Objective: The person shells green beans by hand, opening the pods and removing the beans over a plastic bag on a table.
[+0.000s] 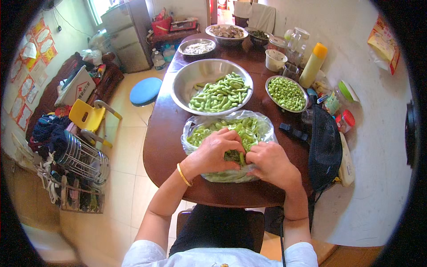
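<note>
Above a clear plastic bag point(267, 128) full of split green bean pods point(203, 133), both hands meet near the table's front edge. My left hand point(215, 150), with a gold-coloured bangle on its wrist, has its fingers curled around one side of a green bean pod point(242, 159). From the other side my right hand point(272, 163) pinches the same pod; its fingertips are partly hidden. Just beyond the bag, a wide steel basin point(181, 80) holds whole edamame pods point(220, 93). Shelled green beans point(286, 93) fill a smaller bowl point(306, 104) to the right.
Along the table's point(163, 150) right side are a black mesh bag point(325, 150), a black strap point(293, 131), a yellow-capped bottle point(313, 65) and several jars. Food bowls stand at the far end. Left of the table is a blue stool point(145, 91).
</note>
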A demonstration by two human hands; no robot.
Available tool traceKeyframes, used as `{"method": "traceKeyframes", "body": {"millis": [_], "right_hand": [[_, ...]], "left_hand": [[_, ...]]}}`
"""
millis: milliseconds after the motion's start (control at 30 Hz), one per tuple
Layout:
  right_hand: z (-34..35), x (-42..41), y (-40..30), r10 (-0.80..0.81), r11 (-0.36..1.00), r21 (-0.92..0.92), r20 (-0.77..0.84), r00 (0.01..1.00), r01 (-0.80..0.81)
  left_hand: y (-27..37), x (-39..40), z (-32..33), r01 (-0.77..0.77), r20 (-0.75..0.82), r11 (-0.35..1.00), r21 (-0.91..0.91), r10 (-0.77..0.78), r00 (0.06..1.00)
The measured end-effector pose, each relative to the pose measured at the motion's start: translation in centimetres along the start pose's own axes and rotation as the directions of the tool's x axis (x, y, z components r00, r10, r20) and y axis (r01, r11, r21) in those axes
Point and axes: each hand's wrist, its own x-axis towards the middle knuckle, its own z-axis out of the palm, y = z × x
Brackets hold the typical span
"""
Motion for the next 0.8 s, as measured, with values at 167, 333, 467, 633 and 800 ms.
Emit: {"method": "traceKeyframes", "body": {"millis": [167, 333, 467, 633, 800], "right_hand": [[0.5, -0.1, 0.2, -0.013, 1.000, -0.023, -0.008, 1.000, 0.013], [0.6, 0.2, 0.0, -0.065, 0.997, -0.051, -0.006, 0.998, 0.065], [0.5, 0.1, 0.4, -0.053, 0.999, -0.009, -0.033, 0.998, 0.053], [-0.9, 0.4, 0.2, -0.049, 0.992, 0.117, -0.034, 0.998, 0.052], [-1.2, 0.3, 0.4, -0.023, 0.986, 0.164, -0.046, 0.999, 0.030]], "left_hand": [[-0.3, 0.0, 0.3, -0.012, 0.015, 1.000, 0.008, 0.012, 1.000], [-0.4, -0.1, 0.7, -0.027, -0.022, 1.000, -0.010, 0.027, 0.999], [-0.3, 0.1, 0.8, -0.029, -0.024, 0.999, -0.018, 0.028, 0.999], [-0.4, 0.0, 0.6, -0.021, -0.032, 0.999, -0.031, 0.020, 0.999], [-0.5, 0.1, 0.5, 0.020, -0.045, 0.997, -0.074, -0.023, 0.999]]}}
